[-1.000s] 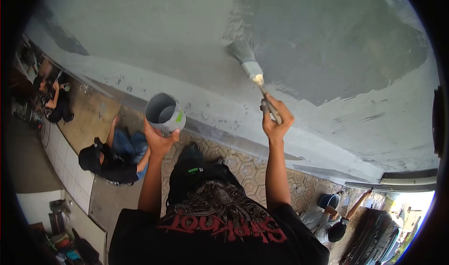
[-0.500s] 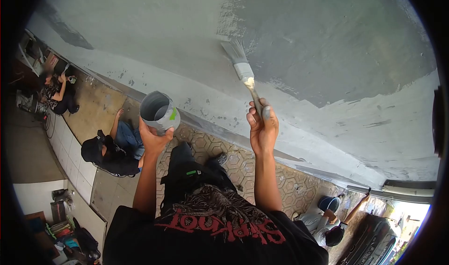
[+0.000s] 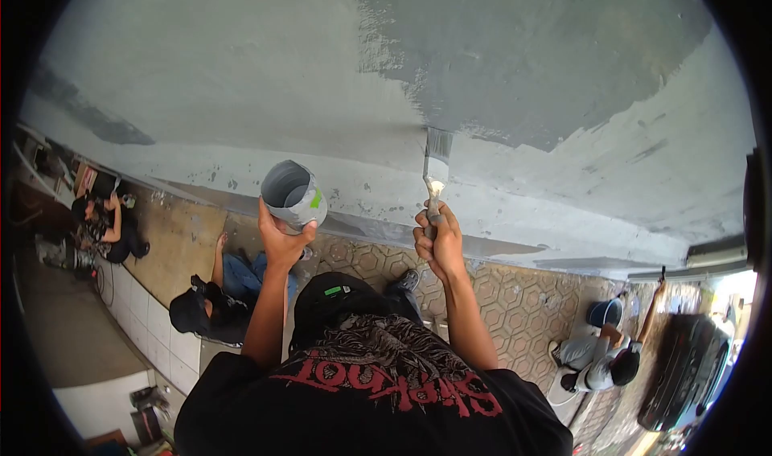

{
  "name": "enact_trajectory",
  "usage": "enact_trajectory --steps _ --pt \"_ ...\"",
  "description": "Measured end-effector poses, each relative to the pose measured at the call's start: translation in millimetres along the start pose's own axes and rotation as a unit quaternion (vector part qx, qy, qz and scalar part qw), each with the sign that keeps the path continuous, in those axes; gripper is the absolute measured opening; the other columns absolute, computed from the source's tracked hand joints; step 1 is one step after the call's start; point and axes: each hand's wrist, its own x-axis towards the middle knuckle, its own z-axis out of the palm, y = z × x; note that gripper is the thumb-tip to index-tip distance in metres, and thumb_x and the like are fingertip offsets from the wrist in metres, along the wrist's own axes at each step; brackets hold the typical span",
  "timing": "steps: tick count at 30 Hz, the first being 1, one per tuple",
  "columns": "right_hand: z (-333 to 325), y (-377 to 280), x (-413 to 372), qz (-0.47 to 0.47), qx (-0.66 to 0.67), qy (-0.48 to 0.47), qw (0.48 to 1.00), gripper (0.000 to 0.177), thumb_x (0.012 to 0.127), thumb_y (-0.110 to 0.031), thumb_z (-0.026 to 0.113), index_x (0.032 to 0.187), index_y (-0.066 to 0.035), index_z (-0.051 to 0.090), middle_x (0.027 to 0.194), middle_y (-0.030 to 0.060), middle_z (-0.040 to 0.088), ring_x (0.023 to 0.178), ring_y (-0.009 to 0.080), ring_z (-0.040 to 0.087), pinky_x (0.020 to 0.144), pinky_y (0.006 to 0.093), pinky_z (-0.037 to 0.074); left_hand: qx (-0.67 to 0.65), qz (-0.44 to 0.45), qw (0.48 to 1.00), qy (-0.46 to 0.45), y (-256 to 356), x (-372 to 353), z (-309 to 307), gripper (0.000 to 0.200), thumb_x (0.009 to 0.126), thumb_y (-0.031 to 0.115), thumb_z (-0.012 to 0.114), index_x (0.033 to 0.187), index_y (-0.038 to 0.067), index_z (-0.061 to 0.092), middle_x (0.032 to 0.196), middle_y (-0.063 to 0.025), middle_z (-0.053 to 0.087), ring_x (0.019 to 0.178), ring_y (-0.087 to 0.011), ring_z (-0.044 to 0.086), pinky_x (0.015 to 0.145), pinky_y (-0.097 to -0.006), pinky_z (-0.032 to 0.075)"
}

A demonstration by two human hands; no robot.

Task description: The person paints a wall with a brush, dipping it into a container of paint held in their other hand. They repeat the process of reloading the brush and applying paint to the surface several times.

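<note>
My left hand [image 3: 283, 239] is wrapped round a grey paint pot [image 3: 294, 195] with a green mark on its side. The pot's open top faces up, its inside coated grey. In my right hand [image 3: 439, 240] is the handle of a paintbrush [image 3: 437, 166], its bristles pointing up and touching the wall [image 3: 265, 86]. The bristles meet the wall near the lower edge of a darker grey painted patch [image 3: 515, 70]. Grey paint smears show on the brush.
Patterned paving [image 3: 523, 303] runs below the wall. A person in a black cap [image 3: 193, 311] sits at the left, and another person [image 3: 112, 231] crouches farther back. At the right, a person [image 3: 603, 359] sits near a blue bucket [image 3: 605, 313] and a dark car [image 3: 687, 371].
The brush has come down along the wall and stands more upright. The pot has shifted slightly right in the view. My head view has turned, so the surroundings are displaced.
</note>
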Motion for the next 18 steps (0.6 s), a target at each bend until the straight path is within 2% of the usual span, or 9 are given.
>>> enact_trajectory --steps 1,2,3,5,9,11,12,15,18 --pt "-2.2 4.3 1.3 0.043 0.029 0.016 0.999 0.025 0.105 -0.014 0.039 0.126 -0.001 0.043 0.085 0.0042 0.051 0.051 0.0084 0.042 0.037 0.0236 0.033 -0.011 0.004 1.000 -0.009 -3.0 3.9 -2.9 0.085 0.067 0.019 0.088 0.135 -0.002 0.042 0.127 -0.0132 0.054 0.119 -0.0227 0.056 0.104 -0.0357 0.044" --pt "-0.7 8.0 5.7 0.056 -0.016 0.037 0.998 0.027 0.105 -0.015 0.037 0.126 0.000 0.047 0.084 0.0037 0.051 0.051 0.0068 0.041 0.036 0.0223 0.027 -0.019 0.005 0.999 -0.026 -6.6 7.4 -7.0 0.085 0.067 0.019 0.088 0.135 -0.002 0.042 0.127 -0.0132 0.054 0.119 -0.0227 0.056 0.104 -0.0357 0.044" --pt "8.4 8.0 9.0 0.044 -0.012 0.052 0.998 0.027 0.105 -0.015 0.037 0.126 0.000 0.047 0.084 0.0037 0.051 0.051 0.0068 0.041 0.036 0.0223 0.027 -0.030 0.005 0.999 -0.034 -10.5 10.6 -12.6 0.085 0.066 0.020 0.089 0.134 -0.002 0.042 0.126 -0.0132 0.054 0.119 -0.0228 0.056 0.104 -0.0359 0.044" --pt "27.8 4.3 17.5 0.075 -0.166 0.069 0.981 0.029 0.105 -0.014 0.037 0.124 0.001 0.052 0.081 0.0020 0.050 0.049 0.0052 0.039 0.035 0.0215 0.026 -0.051 0.007 0.997 -0.057 -19.3 15.5 -24.3 0.085 0.066 0.021 0.089 0.133 -0.001 0.043 0.126 -0.0132 0.054 0.118 -0.0230 0.056 0.104 -0.0360 0.044" --pt "63.4 4.9 51.6 -0.055 -0.152 0.107 0.981 0.029 0.106 -0.018 0.040 0.120 0.001 0.056 0.075 0.0003 0.049 0.045 0.0045 0.035 0.033 0.0216 0.025 -0.095 -0.005 0.992 -0.088 -37.5 19.9 -61.6 0.084 0.066 0.023 0.089 0.132 -0.001 0.043 0.124 -0.0137 0.055 0.116 -0.0231 0.057 0.102 -0.0361 0.045" --pt "92.1 -10.8 59.8 -0.086 -0.180 0.117 0.973 0.027 0.106 -0.017 0.041 0.118 0.001 0.058 0.072 -0.0003 0.049 0.043 0.0040 0.034 0.033 0.0215 0.024 -0.093 -0.007 0.989 -0.115 -44.4 18.5 -82.3 0.083 0.066 0.023 0.089 0.131 -0.002 0.043 0.123 -0.0139 0.056 0.116 -0.0232 0.057 0.102 -0.0362 0.045" --pt "105.2 -12.9 56.8 -0.091 -0.180 0.126 0.971 0.027 0.106 -0.017 0.041 0.118 0.001 0.058 0.072 -0.0003 0.049 0.043 0.0040 0.034 0.033 0.0215 0.024 -0.090 0.010 0.988 -0.128 -46.6 19.1 -91.9 0.083 0.067 0.024 0.089 0.131 -0.002 0.043 0.122 -0.0142 0.056 0.115 -0.0233 0.058 0.101 -0.0363 0.045" --pt "135.0 -22.6 46.9 -0.215 -0.188 0.128 0.950 0.028 0.108 -0.021 0.043 0.117 -0.001 0.059 0.068 -0.0032 0.043 0.044 0.0024 0.030 0.035 0.0202 0.020 -0.093 0.015 0.983 -0.158 -53.3 20.8 -117.1 0.082 0.068 0.025 0.089 0.131 -0.003 0.043 0.122 -0.0147 0.056 0.114 -0.0237 0.058 0.101 -0.0367 0.045" --pt "183.4 -53.1 18.8 -0.257 -0.212 0.136 0.933 0.027 0.108 -0.018 0.041 0.116 -0.001 0.060 0.067 -0.0026 0.045 0.042 0.0025 0.032 0.034 0.0221 0.021 -0.091 0.010 0.980 -0.179 -64.9 19.9 -139.9 0.083 0.068 0.026 0.089 0.131 -0.003 0.043 0.123 -0.0151 0.056 0.114 -0.0241 0.058 0.100 -0.0372 0.046"
